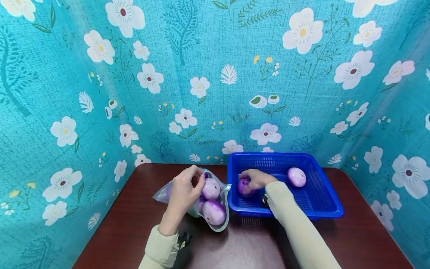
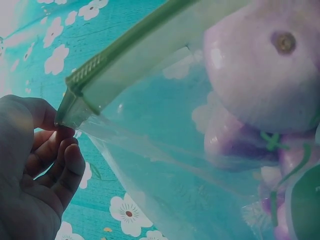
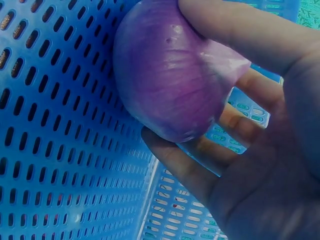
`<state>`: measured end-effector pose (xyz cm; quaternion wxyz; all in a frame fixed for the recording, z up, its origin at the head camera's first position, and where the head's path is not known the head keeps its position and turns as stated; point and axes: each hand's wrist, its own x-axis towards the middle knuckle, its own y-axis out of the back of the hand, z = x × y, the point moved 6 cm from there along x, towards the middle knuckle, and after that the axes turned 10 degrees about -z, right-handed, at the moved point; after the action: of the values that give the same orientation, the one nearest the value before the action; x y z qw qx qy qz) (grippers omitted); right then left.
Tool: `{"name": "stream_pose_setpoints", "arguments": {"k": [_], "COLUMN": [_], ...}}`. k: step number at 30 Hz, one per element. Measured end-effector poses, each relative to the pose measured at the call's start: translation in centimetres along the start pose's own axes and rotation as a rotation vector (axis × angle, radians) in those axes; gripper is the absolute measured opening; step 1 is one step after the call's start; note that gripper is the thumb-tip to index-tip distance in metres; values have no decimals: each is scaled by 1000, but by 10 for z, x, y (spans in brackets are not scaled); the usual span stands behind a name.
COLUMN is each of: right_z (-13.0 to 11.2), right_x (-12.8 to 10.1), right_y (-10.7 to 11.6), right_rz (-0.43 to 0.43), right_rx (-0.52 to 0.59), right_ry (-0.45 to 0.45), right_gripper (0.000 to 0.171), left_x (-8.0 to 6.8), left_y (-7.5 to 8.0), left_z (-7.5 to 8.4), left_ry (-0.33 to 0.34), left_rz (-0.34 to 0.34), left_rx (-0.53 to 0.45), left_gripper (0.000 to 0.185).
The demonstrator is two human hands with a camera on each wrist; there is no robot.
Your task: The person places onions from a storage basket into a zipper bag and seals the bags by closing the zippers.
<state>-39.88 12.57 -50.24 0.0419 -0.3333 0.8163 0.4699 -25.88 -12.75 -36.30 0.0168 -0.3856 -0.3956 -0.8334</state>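
My left hand [image 1: 184, 189] pinches the upper corner of a clear zip bag [image 2: 150, 150] between thumb and fingertips. Several purple onions lie inside the bag; a pale onion [image 1: 211, 188] and a darker onion [image 1: 214, 213] show at its mouth, which faces the basket. In the blue basket [image 1: 285, 213], my right hand [image 1: 256, 178] has thumb and fingers curled around a purple onion [image 3: 165, 75] by the left wall. The right wrist view shows this onion's pointed tip toward the palm. Another onion [image 1: 296, 177] sits at the basket's right side.
Bag and basket stand side by side on a dark red-brown table [image 1: 235, 246]. Teal flowered cloth [image 1: 208, 112] closes in the back and both sides. The basket has slotted walls and a raised rim close to the bag's mouth.
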Motion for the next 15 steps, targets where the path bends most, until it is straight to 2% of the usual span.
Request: {"name": "stream_pose_setpoints", "arguments": {"k": [8, 15], "right_z": [-5, -23], "right_x": [-10, -22], "right_y": [15, 28], "right_rz": [43, 128], "right_rx": [-48, -70], "right_ry": [31, 99], "right_gripper": [64, 62], "left_x": [0, 0], "left_y": [0, -1], "left_z": [-1, -2], "left_ry": [-10, -9], "left_rz": [9, 7], "left_rx": [2, 5], "left_gripper": [11, 12]}}
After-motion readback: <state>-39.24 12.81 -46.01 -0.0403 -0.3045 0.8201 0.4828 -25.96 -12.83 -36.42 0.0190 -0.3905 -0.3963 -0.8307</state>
